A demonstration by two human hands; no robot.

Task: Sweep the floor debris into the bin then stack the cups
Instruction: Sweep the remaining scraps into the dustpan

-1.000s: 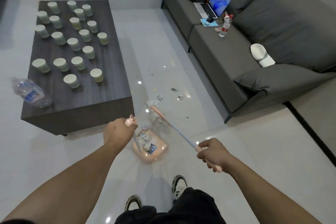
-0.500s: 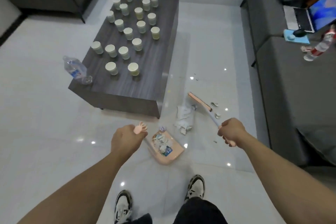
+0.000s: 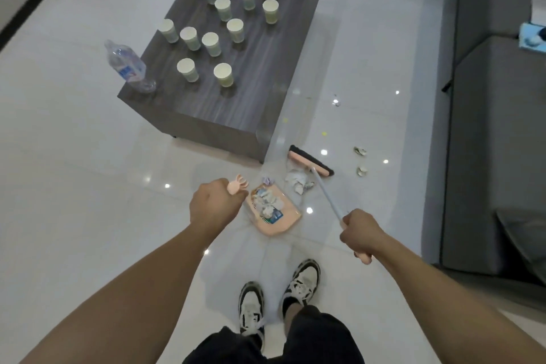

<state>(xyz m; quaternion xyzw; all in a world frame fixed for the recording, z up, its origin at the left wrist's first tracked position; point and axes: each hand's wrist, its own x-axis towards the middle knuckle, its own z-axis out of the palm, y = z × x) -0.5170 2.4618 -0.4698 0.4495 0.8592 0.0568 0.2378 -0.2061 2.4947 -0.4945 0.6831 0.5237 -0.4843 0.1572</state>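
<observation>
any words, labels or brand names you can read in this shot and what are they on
No text here can be read.
water bottle: blue and white label, print too blurred to read.
wrapper in the dustpan: blue patch with pale marks, too small to read.
paper cups: no print visible.
blue item on the sofa: cut off at the frame edge, no legible print.

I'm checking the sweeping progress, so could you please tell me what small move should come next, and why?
Probably a short pull of the pink broom head toward the pink plastic dustpan. The crumpled white paper scraps lie on the floor between the two, and the right hand grips the broom's handle while the left hand holds the dustpan's handle.
</observation>
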